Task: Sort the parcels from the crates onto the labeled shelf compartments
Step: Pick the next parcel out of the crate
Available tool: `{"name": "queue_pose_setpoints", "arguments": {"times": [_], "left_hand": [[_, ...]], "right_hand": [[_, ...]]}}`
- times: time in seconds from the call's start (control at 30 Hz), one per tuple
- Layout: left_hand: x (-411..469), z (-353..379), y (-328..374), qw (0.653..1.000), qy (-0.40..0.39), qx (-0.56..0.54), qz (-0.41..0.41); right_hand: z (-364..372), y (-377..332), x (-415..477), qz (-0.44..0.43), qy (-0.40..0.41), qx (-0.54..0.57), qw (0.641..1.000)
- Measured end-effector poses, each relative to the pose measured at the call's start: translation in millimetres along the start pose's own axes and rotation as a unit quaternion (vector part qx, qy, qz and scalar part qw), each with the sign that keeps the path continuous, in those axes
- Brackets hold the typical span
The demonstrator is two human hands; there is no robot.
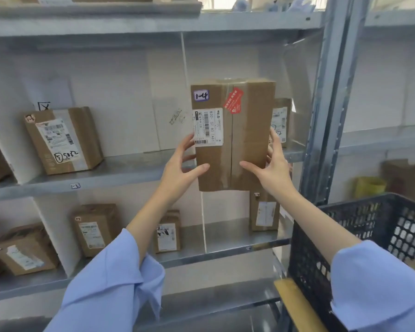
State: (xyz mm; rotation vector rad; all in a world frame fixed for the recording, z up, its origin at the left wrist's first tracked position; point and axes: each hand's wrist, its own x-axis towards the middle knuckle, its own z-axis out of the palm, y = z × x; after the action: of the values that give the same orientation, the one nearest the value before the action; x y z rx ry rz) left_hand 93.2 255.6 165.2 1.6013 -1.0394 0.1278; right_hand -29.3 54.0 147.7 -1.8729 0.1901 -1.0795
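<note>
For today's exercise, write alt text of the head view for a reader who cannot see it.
Both hands, left hand and right hand, hold an upright cardboard parcel marked "1-4" before a metal shelf compartment. Other parcels sit in neighbouring compartments; a black crate stands at right.

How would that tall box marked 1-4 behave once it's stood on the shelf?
The box looks stiff: its cardboard faces stay flat between the hands. Tall and narrow, stood on end it could tip if nudged. The glossy tape along its front may be a little slippery.
</note>
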Motion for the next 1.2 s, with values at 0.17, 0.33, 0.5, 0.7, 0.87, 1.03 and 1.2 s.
{"name": "queue_pose_setpoints", "arguments": {"times": [0.17, 0.33, 0.5, 0.7, 0.87, 1.03, 1.2], "left_hand": [[39.5, 5.9, -20.0, 0.996, 0.036, 0.076, -0.009], [52.0, -9.0, -48.5, 0.946, 0.035, 0.322, -0.023], [52.3, -17.8, -72.7, 0.879, 0.036, 0.473, -0.039], [54.3, -22.8, -90.5, 0.865, 0.035, 0.498, -0.055], [57.3, -23.5, -96.2, 0.866, 0.026, 0.496, -0.050], [59.3, -24.0, -96.9, 0.864, 0.020, 0.501, -0.043], [50.3, -27.2, -93.3, 0.861, 0.000, 0.508, -0.031]], "right_hand": [[-11.0, 27.1, 73.1, -0.007, 0.016, -0.005, 1.000], [-4.1, 53.3, 131.3, -0.014, 0.006, -0.013, 1.000], [20.1, 82.5, 170.0, -0.017, -0.012, -0.034, 0.999], [50.4, 109.3, 196.6, -0.012, -0.031, -0.079, 0.996], [55.4, 121.3, 204.9, 0.008, -0.048, -0.058, 0.997], [51.6, 118.3, 209.4, 0.022, -0.066, -0.083, 0.994], [35.4, 108.7, 192.9, 0.018, -0.027, -0.171, 0.985]]}}
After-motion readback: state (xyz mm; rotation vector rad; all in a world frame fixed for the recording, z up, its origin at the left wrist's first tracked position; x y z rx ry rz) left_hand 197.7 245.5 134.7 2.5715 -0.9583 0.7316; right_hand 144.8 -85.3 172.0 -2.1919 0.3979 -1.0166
